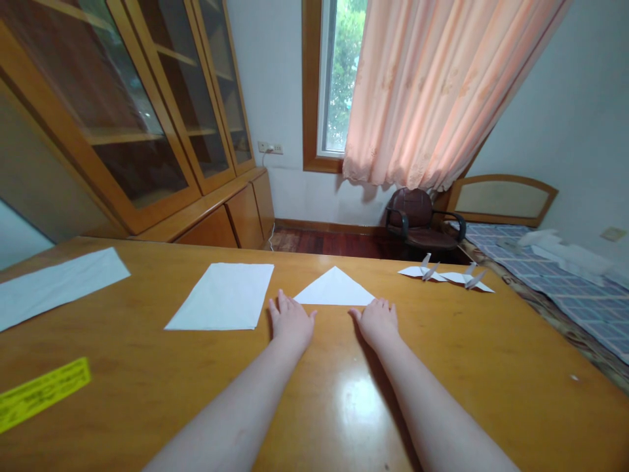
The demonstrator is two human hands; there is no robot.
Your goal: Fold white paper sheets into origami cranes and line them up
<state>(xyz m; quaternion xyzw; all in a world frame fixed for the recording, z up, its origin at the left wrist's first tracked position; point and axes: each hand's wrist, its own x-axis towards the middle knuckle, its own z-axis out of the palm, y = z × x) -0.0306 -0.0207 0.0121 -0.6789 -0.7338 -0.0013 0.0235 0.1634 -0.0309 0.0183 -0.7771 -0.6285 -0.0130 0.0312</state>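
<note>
A white sheet of paper folded into a triangle (pixel 335 288) lies flat on the wooden table (pixel 314 406), its point facing away from me. At its left corner rests my left hand (pixel 291 322), palm down with the fingers spread. My right hand (pixel 378 321) lies on the table at the right corner, fingers apart and thumb pointing inward. Neither hand grips anything. Just left of my left hand is a stack of white square paper (pixel 223 298). Two folded paper cranes (pixel 423 271) stand in a row beyond my right hand.
A white paper strip (pixel 59 282) and a yellow label with dark writing (pixel 46 392) lie on the table's left side. Past the table are a glass-door cabinet (pixel 147 131), a brown armchair (pixel 417 219), a pink curtain (pixel 422 92) and a bed (pixel 550 275).
</note>
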